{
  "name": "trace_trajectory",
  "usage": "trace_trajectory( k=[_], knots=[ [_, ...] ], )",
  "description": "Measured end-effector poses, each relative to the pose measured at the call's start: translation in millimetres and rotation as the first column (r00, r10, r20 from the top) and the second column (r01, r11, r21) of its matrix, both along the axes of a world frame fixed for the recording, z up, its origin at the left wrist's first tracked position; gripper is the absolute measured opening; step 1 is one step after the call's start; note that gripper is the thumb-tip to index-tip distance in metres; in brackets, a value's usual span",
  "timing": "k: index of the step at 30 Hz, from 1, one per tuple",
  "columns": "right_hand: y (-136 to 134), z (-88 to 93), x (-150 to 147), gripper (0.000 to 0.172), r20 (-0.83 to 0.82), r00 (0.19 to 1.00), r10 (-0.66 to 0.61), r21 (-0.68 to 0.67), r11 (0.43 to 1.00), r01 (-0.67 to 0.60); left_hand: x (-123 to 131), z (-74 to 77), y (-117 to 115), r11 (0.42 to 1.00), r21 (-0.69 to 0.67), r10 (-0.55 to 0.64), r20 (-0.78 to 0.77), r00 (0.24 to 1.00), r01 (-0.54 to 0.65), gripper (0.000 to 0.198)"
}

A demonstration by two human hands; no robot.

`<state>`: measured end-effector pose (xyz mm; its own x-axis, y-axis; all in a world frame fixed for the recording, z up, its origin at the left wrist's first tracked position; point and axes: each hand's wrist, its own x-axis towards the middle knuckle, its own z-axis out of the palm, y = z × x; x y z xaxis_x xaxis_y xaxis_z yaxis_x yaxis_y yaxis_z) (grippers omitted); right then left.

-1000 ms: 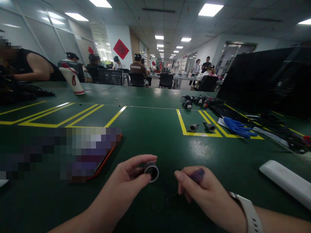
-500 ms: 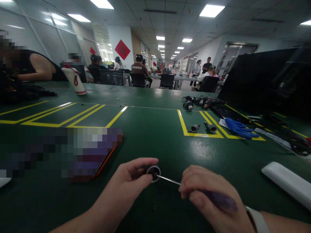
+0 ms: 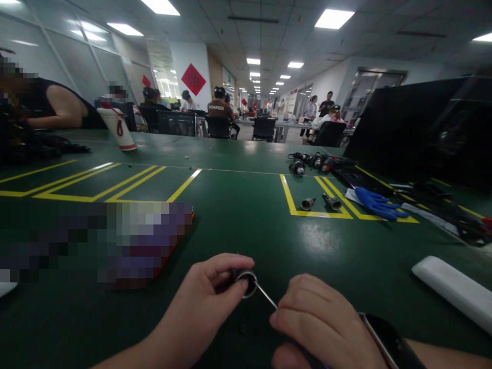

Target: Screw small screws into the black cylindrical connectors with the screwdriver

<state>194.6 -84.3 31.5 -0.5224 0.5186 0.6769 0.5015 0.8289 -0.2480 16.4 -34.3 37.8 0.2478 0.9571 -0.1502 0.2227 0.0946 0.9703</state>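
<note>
In the head view, one round metal cap (image 3: 251, 288) is held above a green table (image 3: 238, 220), near the lower middle. It is pinched between the thumb and fingers of the left hand (image 3: 213, 289), its open mouth turned to the right. One tool (image 3: 266, 296) with a thin metal shaft is gripped in the closed right hand (image 3: 315, 318); its handle is mostly hidden by that hand. The mouth of the cap is reached by the shaft, but whether the rim is touched cannot be told. One dark watch (image 3: 386, 335) is worn on the right wrist.

One small black piece (image 3: 242, 328) is seen on the table just below the cap. Farther off, two more metal caps, a left one (image 3: 306, 204) and a right one (image 3: 332, 201), are set inside a frame of yellow tape (image 3: 323, 214). Beside them, the tape is partly covered by one blue glove (image 3: 376, 203). Several black and silver parts (image 3: 300, 166), too crowded to count, are heaped behind.

The right side is taken up by one white case (image 3: 453, 287) and one large black screen (image 3: 407, 123). To the left, one blurred flat item (image 3: 154, 246) and, farther back, one white cup (image 3: 118, 129) are seen.
</note>
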Motion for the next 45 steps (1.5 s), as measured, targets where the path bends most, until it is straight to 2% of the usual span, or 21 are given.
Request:
trace_trajectory(
  k=[5, 9, 12, 15, 18, 20, 24, 27, 29, 30, 32, 34, 35, 36, 37, 38, 40, 41, 43, 45],
  knots=[
    [-1.1, -1.7, -2.4, 0.035, 0.027, 0.999, -0.02, 0.067, 0.998, 0.018, 1.5, -4.0, -0.4, 0.997, 0.081, -0.002, 0.015, 1.0, 0.001, 0.016],
    [-2.1, 0.9, 1.7, 0.033, -0.017, 0.999, 0.035, 0.025, 0.999, -0.034, 0.8, -7.4, 1.0, 0.994, 0.108, -0.001, -0.008, 1.0, 0.002, 0.016],
    [-1.8, 4.3, 4.1, 0.031, -0.162, 0.986, 0.05, -0.187, 0.979, -0.08, -1.1, -8.8, 4.1, 0.993, 0.12, -0.009, -0.036, 0.999, 0.013, 0.016],
    [0.5, 3.9, 2.4, 0.037, -0.241, 0.967, -0.081, -0.461, 0.886, -0.041, -2.1, -5.3, 6.3, 0.997, 0.08, -0.01, -0.06, 0.998, 0.015, 0.024],
    [3.5, -1.1, -1.1, 0.037, -0.216, 0.964, -0.152, -0.588, 0.809, -0.004, -1.2, 1.4, 6.1, 1.0, 0.02, 0.003, -0.062, 0.998, -0.001, 0.03],
    [4.8, -5.2, -2.9, 0.036, -0.2, 0.967, -0.157, -0.613, 0.79, 0.001, -0.1, 4.6, 5.3, 1.0, 0.006, 0.011, -0.06, 0.998, -0.011, 0.03],
    [4.6, -10.6, -4.1, 0.036, -0.216, 0.969, -0.118, -0.589, 0.807, -0.033, 0.9, 5.2, 3.8, 1.0, 0.002, 0.012, -0.046, 0.999, -0.012, 0.03],
    [3.6, -9.4, -2.9, 0.037, -0.21, 0.975, -0.078, -0.567, 0.822, -0.056, 0.8, 4.5, 2.7, 1.0, -0.002, 0.002, -0.029, 1.0, -0.002, 0.027],
    [3.8, -7.3, -1.9, 0.037, -0.196, 0.975, -0.107, -0.592, 0.805, -0.03, 0.7, 4.9, 2.4, 1.0, -0.014, 0.003, -0.002, 1.0, -0.003, 0.027],
    [4.3, -6.6, -1.6, 0.038, -0.195, 0.971, -0.137, -0.628, 0.778, -0.017, 0.6, 5.2, 2.6, 1.0, -0.022, 0.01, 0.02, 1.0, -0.01, 0.027],
    [6.8, -7.3, -1.6, 0.039, -0.235, 0.95, -0.207, -0.739, 0.673, -0.036, 0.4, 5.8, 3.4, 0.999, -0.042, 0.026, 0.067, 0.997, -0.024, 0.024],
    [10.8, -10.5, -1.8, 0.04, -0.343, 0.897, -0.28, -0.83, 0.538, -0.149, -0.2, 5.9, 4.6, 0.997, -0.07, 0.037, 0.093, 0.995, -0.031, 0.02],
    [13.1, -12.4, -1.8, 0.041, -0.414, 0.853, -0.318, -0.843, 0.487, -0.228, -0.7, 5.8, 5.0, 0.996, -0.09, 0.039, 0.095, 0.995, -0.031, 0.019],
    [15.2, -14.1, -1.4, 0.042, -0.484, 0.8, -0.355, -0.835, 0.46, -0.302, -1.3, 5.8, 5.3, 0.994, -0.108, 0.039, 0.095, 0.995, -0.029, 0.02],
    [17.0, -15.2, -0.6, 0.042, -0.547, 0.742, -0.388, -0.812, 0.463, -0.356, -1.9, 5.8, 5.4, 0.992, -0.125, 0.04, 0.094, 0.995, -0.028, 0.021],
    [18.1, -15.4, 0.6, 0.042, -0.599, 0.691, -0.404, -0.779, 0.491, -0.388, -2.6, 6.0, 5.3, 0.99, -0.139, 0.039, 0.094, 0.995, -0.026, 0.023],
    [18.2, -13.0, 3.9, 0.038, -0.66, 0.654, -0.371, -0.707, 0.602, -0.371, -3.4, 6.7, 4.8, 0.988, -0.157, 0.028, 0.083, 0.996, -0.015, 0.024],
    [17.1, -10.6, 5.5, 0.035, -0.66, 0.676, -0.329, -0.666, 0.673, -0.323, -3.4, 7.2, 4.4, 0.988, -0.157, 0.019, 0.075, 0.997, -0.007, 0.024],
    [13.3, -4.8, 7.8, 0.026, -0.598, 0.769, -0.227, -0.557, 0.807, -0.195, -2.8, 8.0, 3.7, 0.99, -0.144, 0.006, 0.056, 0.998, 0.002, 0.024],
    [9.0, -0.1, 8.1, 0.018, -0.491, 0.86, -0.142, -0.445, 0.889, -0.107, -1.6, 8.1, 3.1, 0.992, -0.127, -0.001, 0.04, 0.999, 0.006, 0.024]
  ],
)
